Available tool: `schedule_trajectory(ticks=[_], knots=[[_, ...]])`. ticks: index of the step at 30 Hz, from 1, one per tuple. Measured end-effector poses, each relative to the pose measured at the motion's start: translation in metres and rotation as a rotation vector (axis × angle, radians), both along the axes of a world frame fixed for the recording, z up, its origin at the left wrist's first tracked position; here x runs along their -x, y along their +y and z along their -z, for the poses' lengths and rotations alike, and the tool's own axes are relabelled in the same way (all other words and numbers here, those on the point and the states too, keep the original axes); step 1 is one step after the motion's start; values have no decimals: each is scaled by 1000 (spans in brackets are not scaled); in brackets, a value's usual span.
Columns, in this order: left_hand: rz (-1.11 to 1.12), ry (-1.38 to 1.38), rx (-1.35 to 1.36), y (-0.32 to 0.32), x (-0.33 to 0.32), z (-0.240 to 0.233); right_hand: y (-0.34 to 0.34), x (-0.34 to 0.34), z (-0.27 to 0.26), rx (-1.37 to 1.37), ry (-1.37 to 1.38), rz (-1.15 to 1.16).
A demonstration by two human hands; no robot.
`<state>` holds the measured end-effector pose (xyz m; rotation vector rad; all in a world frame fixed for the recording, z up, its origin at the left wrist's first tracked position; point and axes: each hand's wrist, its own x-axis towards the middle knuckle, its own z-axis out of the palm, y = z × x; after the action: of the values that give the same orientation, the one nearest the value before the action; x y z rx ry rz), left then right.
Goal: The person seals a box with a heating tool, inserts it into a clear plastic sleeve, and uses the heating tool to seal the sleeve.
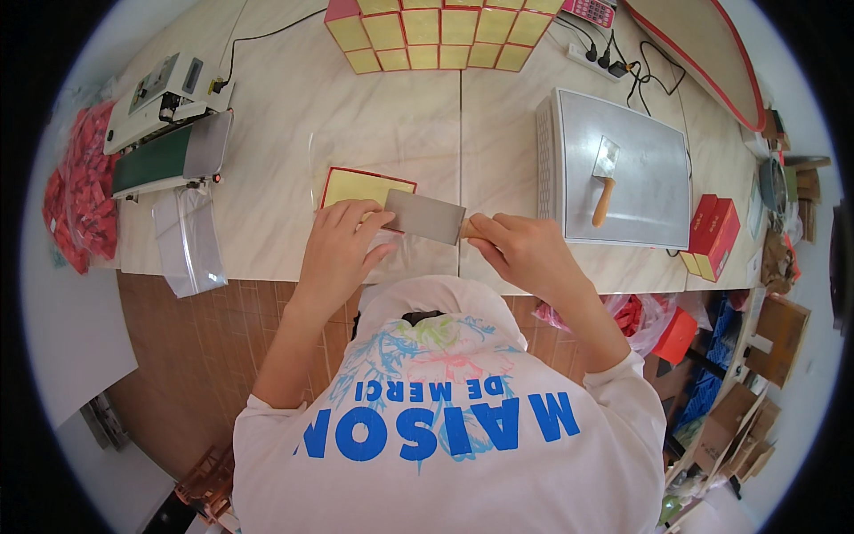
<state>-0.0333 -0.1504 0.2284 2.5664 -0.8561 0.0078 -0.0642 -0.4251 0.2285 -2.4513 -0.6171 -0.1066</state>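
Note:
My right hand (524, 250) grips the wooden handle (472, 229) of a wide flat metal blade (427, 215), probably a scraper. The blade reaches left, its far end over a yellow box with red edges (363, 187). My left hand (343, 243) lies at the near left of that box, fingers on it and fingertips by the blade's end; whether they pinch the blade I cannot tell. Clear plastic film (400, 257) lies under and around the box. A small trowel with a wooden handle (604, 200) rests on a grey metal heating plate (627, 120) to the right.
A band sealing machine (167, 143) stands at the left, with clear bags (190, 247) before it. Stacked yellow and red boxes (440, 37) stand at the back. Red boxes (714, 233) sit right of the plate. A power strip (594, 63) with cables lies behind it.

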Motion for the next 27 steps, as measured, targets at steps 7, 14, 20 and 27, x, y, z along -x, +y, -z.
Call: schedule_trajectory(ticks=[7, 14, 20, 27], knots=[[108, -115, -36, 15, -20, 10, 16, -6, 5, 50, -36, -18], [154, -132, 79, 24, -42, 6, 18, -9, 8, 153, -79, -56], [127, -162, 118, 17, -53, 12, 22, -3, 6, 214, -166, -123], [59, -180, 135, 14, -51, 14, 22, -3, 7, 225, -146, -107]])
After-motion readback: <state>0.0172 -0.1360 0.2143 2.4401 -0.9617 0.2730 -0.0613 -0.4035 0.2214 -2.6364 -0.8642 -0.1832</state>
